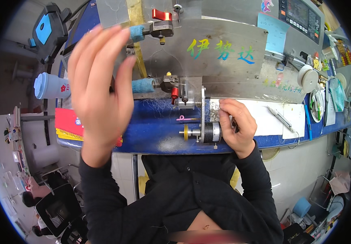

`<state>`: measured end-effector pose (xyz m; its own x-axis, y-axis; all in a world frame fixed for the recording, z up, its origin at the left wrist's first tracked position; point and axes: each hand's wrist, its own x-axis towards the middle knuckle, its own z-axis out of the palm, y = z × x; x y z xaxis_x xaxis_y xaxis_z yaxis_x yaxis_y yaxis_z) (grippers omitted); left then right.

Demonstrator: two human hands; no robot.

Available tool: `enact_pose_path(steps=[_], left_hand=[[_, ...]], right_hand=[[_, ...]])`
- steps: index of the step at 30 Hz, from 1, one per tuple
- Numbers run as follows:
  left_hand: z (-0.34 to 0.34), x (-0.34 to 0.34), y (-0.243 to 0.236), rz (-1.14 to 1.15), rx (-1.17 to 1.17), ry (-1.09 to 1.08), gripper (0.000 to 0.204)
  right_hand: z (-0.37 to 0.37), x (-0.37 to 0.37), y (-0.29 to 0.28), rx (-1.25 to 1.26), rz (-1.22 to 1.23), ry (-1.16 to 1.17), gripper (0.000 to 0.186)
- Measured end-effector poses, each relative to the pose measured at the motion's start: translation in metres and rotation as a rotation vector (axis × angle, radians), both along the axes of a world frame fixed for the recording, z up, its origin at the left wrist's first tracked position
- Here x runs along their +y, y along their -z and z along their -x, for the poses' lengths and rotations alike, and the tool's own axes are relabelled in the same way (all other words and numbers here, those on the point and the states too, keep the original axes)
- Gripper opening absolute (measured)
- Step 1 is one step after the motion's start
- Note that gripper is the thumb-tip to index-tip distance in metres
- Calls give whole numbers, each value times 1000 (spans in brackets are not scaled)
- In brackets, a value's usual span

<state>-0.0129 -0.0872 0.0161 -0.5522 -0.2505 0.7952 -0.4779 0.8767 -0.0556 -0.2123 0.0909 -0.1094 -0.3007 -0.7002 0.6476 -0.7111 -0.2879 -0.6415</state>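
My left hand (98,85) is raised over the left of the bench, fingers stretched out and slightly blurred. Just beyond its fingertips is a clamp with a red lever (161,15) and a blue-wrapped rod. Nearer me, a second clamp with a red knob (174,93) sits on another blue-wrapped rod (143,86). My right hand (238,128) is curled beside an upright metal bracket (202,114), next to a black cylindrical unit (213,132) with a yellow wheel (186,132). Something dark shows between its thumb and fingers, too hidden to name.
A blue lidded cup (47,86) and red paper packets (66,120) are at left. On the right lie white paper (261,122), a white pen-like tool (280,117) and a blue pen (308,122). A control panel (301,18) and a thread spool (308,78) stand farther back.
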Motion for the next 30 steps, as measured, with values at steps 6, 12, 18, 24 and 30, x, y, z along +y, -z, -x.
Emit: enact_pose_path(steps=[6, 12, 18, 24, 30], left_hand=[[-20, 74, 63, -153, 167, 78, 29], [-15, 97, 124, -250, 227, 168, 26], [-17, 93, 129, -420, 285, 173, 26], [-11, 96, 128, -428, 299, 226, 23], [-12, 95, 128, -447, 314, 228, 22]], right_hand=[[-1, 1, -1, -26, -9, -4, 20], [-1, 1, 0, -20, -13, 7, 19], [-3, 1, -2, -17, -22, 3, 19], [-3, 1, -2, -34, -43, -3, 19], [-3, 1, -3, -41, -60, -15, 19]])
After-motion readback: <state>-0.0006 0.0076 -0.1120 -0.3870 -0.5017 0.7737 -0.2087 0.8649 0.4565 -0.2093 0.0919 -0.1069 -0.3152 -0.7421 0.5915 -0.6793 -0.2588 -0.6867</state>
